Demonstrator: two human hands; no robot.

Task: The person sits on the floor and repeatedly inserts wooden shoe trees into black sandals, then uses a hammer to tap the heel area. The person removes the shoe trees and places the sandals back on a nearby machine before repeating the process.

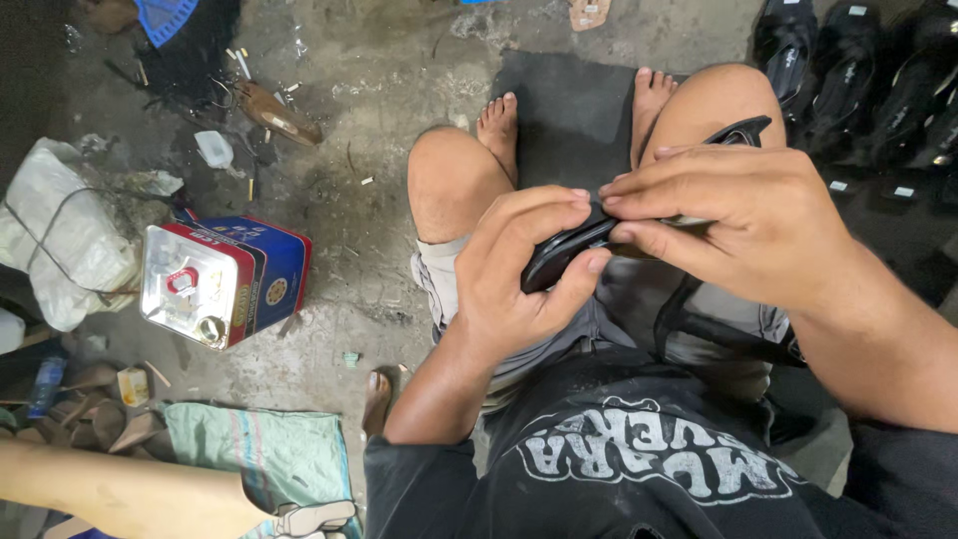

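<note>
Here we sit on the concrete floor (399,90) with our bare knees up, and both our hands meet over our lap on a black sandal (567,250). Our left hand (519,279) cups the rounded end of the sandal from below, its fingers curled shut around the sole and the thumb pressed along the near edge. Our right hand (738,225) comes over the top, its grip closed as well, fingertips pinching the sandal's upper side where it meets the left hand's fingers. The far end of the sandal, with its black strap, pokes out beyond the right hand above our right knee. The sandal is held in the air above our grey shorts (639,309), not touching the floor.

A dark mat (569,110) lies under our feet toward the far edge of the floor. Near the far right corner a row of finished black sandals (858,70) stands side by side. Well apart on the left, a square metal tin (220,279) with red and blue sides lies tipped on the floor, with a white sack (60,240) just beyond it by the left edge. A striped green cloth (269,454) lies near the close left corner, and a brown shoe sole (279,115) rests among scraps toward the far left.
</note>
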